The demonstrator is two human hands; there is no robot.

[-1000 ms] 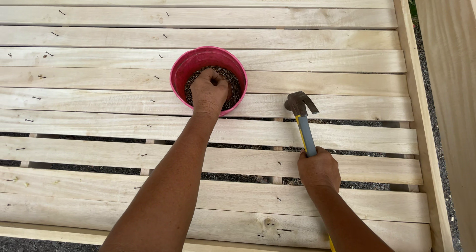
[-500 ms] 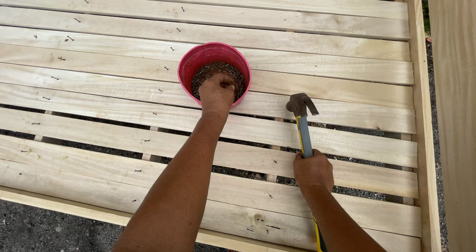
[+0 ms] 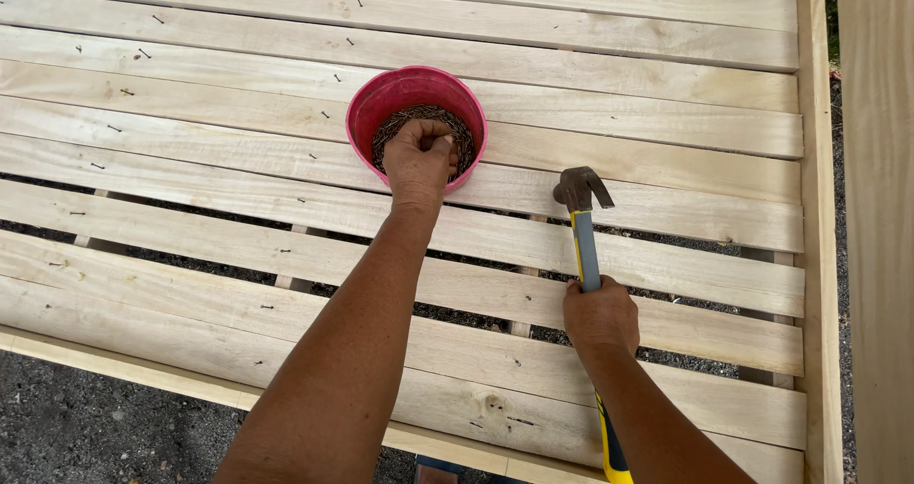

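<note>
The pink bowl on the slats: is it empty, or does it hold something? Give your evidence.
Not empty. The pink bowl holds a dark heap of nails, and the left hand reaches into it.

The left hand (image 3: 417,165) covers part of the nails (image 3: 459,134) in the pink bowl (image 3: 367,113), its fingertips out of sight; below the bowl, the claw hammer (image 3: 583,219) handle's end leaves the bottom edge; individual nails are too small to tell.

Our left hand (image 3: 419,160) reaches forward on a nearly straight arm, fingers curled into a loose fist, knuckles up. Our right hand (image 3: 600,315) sits nearer, its grip clenched tight, forearm angling back toward us.
</note>
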